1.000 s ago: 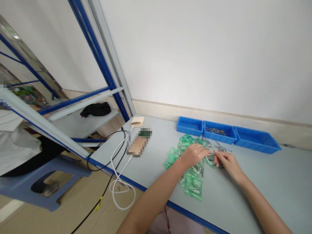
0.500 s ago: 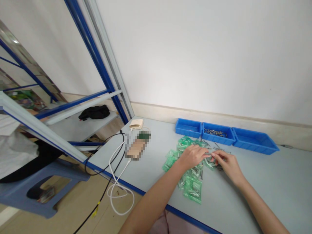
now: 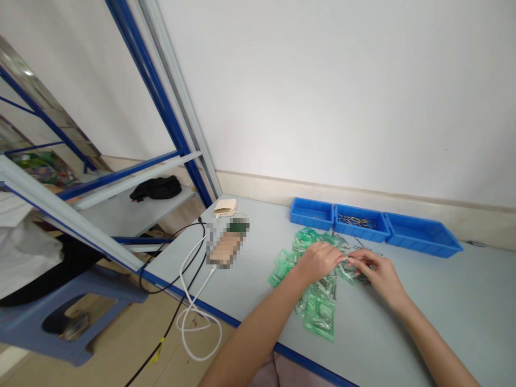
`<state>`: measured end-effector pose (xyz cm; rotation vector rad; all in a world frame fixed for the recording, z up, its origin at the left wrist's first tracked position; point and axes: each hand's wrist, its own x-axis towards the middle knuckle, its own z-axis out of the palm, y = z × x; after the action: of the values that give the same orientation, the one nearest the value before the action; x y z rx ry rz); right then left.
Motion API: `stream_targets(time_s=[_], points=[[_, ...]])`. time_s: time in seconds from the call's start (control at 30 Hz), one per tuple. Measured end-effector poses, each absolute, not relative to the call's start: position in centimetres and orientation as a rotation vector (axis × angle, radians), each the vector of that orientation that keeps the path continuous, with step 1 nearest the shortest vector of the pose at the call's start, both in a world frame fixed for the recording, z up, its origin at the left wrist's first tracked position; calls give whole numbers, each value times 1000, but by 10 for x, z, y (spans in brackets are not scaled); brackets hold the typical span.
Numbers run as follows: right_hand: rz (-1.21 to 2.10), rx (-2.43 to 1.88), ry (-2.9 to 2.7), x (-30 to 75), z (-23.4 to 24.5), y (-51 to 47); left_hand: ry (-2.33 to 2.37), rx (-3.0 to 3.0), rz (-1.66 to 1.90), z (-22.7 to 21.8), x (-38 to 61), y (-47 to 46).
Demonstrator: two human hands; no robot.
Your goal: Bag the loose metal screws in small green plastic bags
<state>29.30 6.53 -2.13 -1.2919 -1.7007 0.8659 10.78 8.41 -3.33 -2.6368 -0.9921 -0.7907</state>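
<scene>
My left hand (image 3: 320, 262) is closed, its fingertips pinched together over a pile of green plastic bags (image 3: 320, 314) with metal hardware in them. My right hand (image 3: 373, 269) meets it from the right, thumb and forefinger also pinched. Between the two sets of fingertips is a small, thin, pale thing, too small to name. Loose long screws (image 3: 362, 243) lie just behind my right hand, and more metal pieces show partly under it. Both hands hide the middle of the pile.
Behind the pile stand three blue bins: a left bin (image 3: 312, 221), a middle bin (image 3: 381, 233) with screws inside, and a right bin (image 3: 423, 244). Left on the table are a pixelated phone-like object (image 3: 226, 248), a cream box (image 3: 226, 207) and a white cable (image 3: 181, 279). Someone sits beyond the frame.
Both hands stay nearly in place, fingertips slightly closer together. The view has shifted a little; the bags and bins have not visibly moved.
</scene>
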Motion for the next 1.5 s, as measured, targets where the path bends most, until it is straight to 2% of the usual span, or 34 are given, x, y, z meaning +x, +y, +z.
stream_targets(time_s=[0.93, 1.1, 1.5], points=[[923, -1240, -1692, 290, -23, 68, -1048, -2615, -751, -34, 108, 84], [908, -1255, -1702, 290, -21, 67, -992, -2639, -833, -34, 108, 84], [917, -1316, -1675, 296, -32, 72, -882, -2614, -780, -28, 105, 81]])
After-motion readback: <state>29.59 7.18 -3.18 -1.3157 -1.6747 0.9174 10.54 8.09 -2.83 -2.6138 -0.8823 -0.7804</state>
